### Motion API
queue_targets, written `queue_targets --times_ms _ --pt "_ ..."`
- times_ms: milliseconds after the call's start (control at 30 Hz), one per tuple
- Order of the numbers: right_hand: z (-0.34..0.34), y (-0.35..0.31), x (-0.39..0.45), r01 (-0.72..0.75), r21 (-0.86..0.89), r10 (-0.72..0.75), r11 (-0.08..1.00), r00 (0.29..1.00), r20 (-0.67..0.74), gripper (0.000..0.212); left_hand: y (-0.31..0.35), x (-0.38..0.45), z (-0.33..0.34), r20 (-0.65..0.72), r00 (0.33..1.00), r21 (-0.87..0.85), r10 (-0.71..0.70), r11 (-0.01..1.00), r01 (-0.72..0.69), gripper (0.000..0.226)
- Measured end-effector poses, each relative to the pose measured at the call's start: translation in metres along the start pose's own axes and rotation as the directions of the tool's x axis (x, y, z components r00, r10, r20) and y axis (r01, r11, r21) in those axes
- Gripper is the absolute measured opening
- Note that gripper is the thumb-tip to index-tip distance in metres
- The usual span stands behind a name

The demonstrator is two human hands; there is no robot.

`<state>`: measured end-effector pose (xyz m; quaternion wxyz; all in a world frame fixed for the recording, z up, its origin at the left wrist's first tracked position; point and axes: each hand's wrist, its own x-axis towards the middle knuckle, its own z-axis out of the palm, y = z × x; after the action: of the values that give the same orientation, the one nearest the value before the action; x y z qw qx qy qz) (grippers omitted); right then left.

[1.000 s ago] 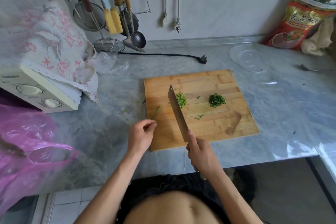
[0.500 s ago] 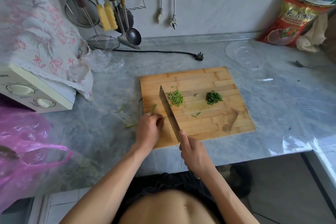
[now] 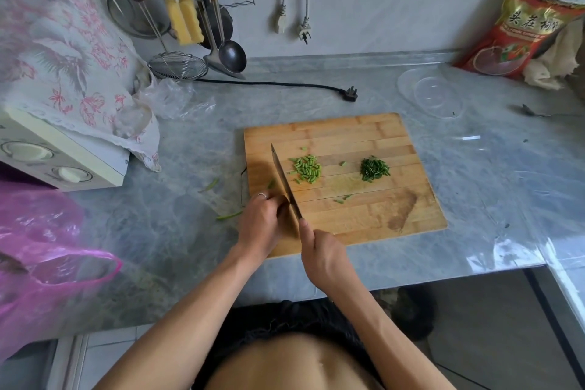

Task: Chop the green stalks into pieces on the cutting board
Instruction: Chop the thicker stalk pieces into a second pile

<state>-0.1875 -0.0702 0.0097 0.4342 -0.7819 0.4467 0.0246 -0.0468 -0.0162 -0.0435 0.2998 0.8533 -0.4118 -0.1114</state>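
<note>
On cutting board (image 3: 373,215), near its left edge: left hand (image 3: 261,222) curled over green stalks (image 3: 271,183), mostly hidden beneath; whether actually pinched, impossible to tell. Right hand (image 3: 323,255) wrapped around cleaver (image 3: 285,182) handle, blade standing just beside left knuckles. Best done with fingertips tucked back, blade kept against knuckles, short even strokes. Cut pieces (image 3: 306,168) heaped mid-board, finer dark chopped greens (image 3: 374,168) further right. Clear plastic lid (image 3: 430,95) beyond board, holding only a fleck or two. Pink bag (image 3: 47,250) far left, contents unclear.
</note>
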Motion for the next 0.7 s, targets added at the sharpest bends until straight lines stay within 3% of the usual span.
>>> queue_targets --times_ms 267,533,700 --pt "-0.004 -0.032 0.019 0.027 0.051 -0.027 0.998 1.000 0.009 0.048 0.009 0.002 -0.005 -0.021 1.000 -0.070 -0.008 0.998 0.006 0.017" --pt "-0.034 -0.027 0.028 0.061 0.317 -0.038 0.946 0.996 -0.078 0.066 0.011 0.013 -0.007 -0.009 0.996 -0.079 -0.087 0.993 0.086 0.034" --pt "-0.054 -0.010 0.020 0.062 0.349 -0.014 0.935 0.990 -0.138 0.064 0.016 0.021 -0.002 -0.028 0.992 -0.253 -0.122 0.961 0.111 0.020"
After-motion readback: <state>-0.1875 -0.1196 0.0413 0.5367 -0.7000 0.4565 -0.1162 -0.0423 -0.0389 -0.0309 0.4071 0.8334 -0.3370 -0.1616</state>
